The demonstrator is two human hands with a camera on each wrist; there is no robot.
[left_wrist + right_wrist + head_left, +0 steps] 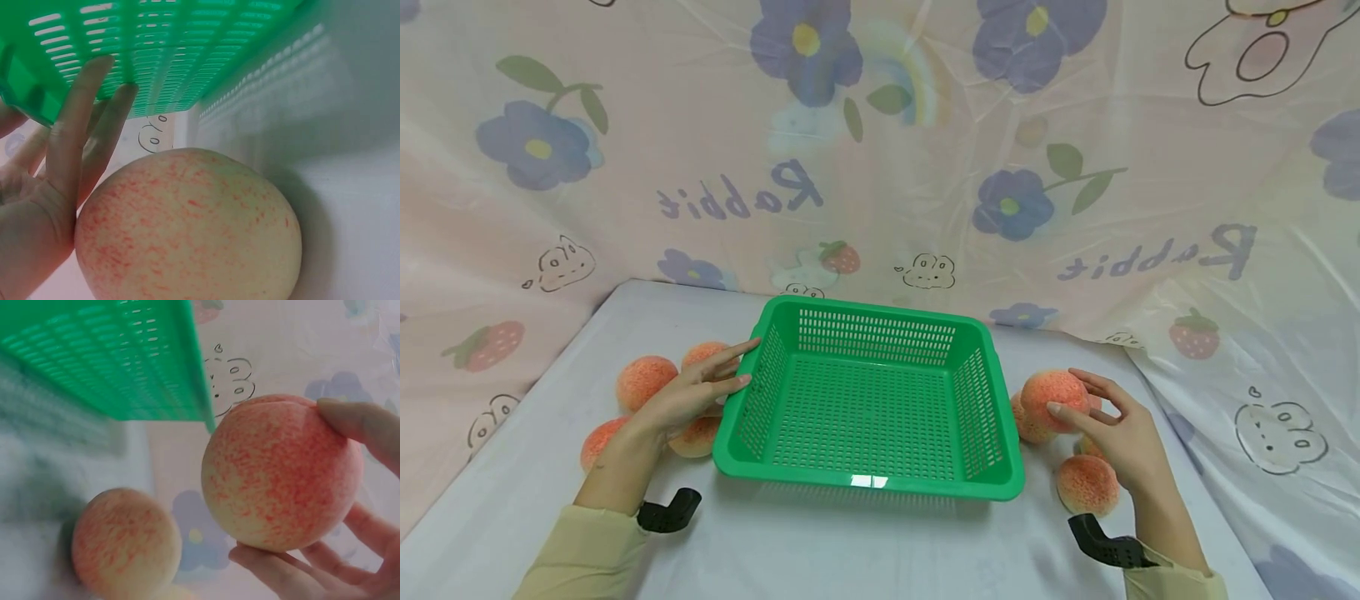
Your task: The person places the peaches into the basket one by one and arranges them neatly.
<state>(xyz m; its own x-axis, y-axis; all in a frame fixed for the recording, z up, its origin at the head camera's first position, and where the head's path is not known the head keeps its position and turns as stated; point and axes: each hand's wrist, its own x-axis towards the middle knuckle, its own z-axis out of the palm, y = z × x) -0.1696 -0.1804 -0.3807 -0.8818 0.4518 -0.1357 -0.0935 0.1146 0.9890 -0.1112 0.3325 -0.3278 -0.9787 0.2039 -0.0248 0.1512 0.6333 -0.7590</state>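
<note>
A green slotted basket [868, 482] stands empty in the middle of the white table. My left hand [700, 392] lies open with straight fingers [75, 131] touching the basket's left wall [156, 56], above a peach [187, 225]. Several more peaches [643, 381] lie left of the basket. My right hand [1101, 417] holds a peach [1054, 398] [281, 472] lifted just right of the basket, thumb and fingers curled round it. Other peaches [1086, 483] [125, 544] lie on the table below it.
A floral plastic sheet [880, 150] printed with "Rabbit" hangs behind and on both sides of the table. Black wrist mounts [668, 512] show near both sleeves. White table surface [850, 550] lies in front of the basket.
</note>
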